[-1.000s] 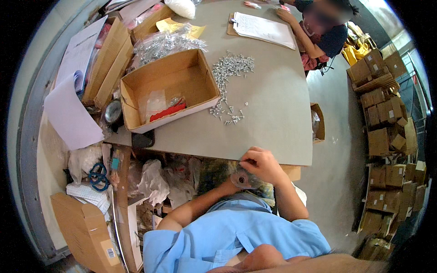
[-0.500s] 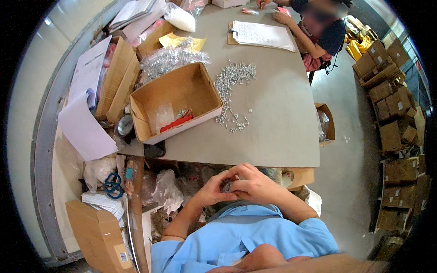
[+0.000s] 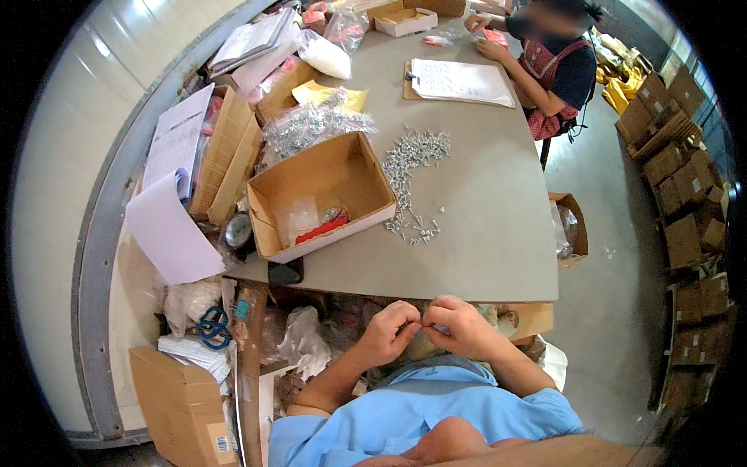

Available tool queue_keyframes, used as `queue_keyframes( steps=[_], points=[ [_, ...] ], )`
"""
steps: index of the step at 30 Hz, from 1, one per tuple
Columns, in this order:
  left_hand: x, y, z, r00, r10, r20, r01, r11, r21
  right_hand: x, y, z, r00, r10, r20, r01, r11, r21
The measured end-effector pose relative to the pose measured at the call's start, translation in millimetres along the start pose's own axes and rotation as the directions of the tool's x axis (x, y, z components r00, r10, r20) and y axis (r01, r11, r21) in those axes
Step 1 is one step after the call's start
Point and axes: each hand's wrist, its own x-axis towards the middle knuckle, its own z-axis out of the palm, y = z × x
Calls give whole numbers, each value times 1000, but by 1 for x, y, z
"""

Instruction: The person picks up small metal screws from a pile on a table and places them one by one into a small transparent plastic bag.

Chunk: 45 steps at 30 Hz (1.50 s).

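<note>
My left hand [image 3: 389, 335] and my right hand [image 3: 461, 327] meet fingertip to fingertip in front of my body, just off the table's near edge. Both are closed in a pinch; whatever lies between the fingertips is too small or hidden to name. Beyond them, a loose spread of silver screws [image 3: 416, 163] covers part of the grey table [image 3: 490, 226]. Left of the screws stands an open cardboard box [image 3: 323, 183], holding clear plastic bags, a few screws and a red strip [image 3: 321, 229].
Bagged screws [image 3: 315, 124], a paper-filled carton [image 3: 233, 156] and a white bag [image 3: 324, 54] crowd the left side. A clipboard [image 3: 461, 82] lies farther back. Across the table a person [image 3: 556, 74] handles small red packets. Blue scissors [image 3: 213, 327] lie lower left; cartons [image 3: 685, 241] stack at right.
My hands have gone from cupped round something greyish to pinching fingertip to fingertip. The whole view has shifted, so the table sits slightly lower and farther right.
</note>
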Motion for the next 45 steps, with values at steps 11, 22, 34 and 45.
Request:
queue_keyframes(
  steps=[11,22,34,45],
  points=[
    [90,9,-136,806,133,-577,53,955,293,-7,18,-21,976,104,-193,-100,995,29],
    [101,-72,-213,842,-539,31,175,327,929,-14,38,-14,959,146,-244,-176,979,-107],
    [114,-81,-224,941,-291,-171,298,476,828,-15,49,-8,967,143,-210,-179,971,-159],
    [92,-18,-182,920,-297,-254,293,955,-55,49,106,-27,932,109,-345,-236,905,-353]
  ],
)
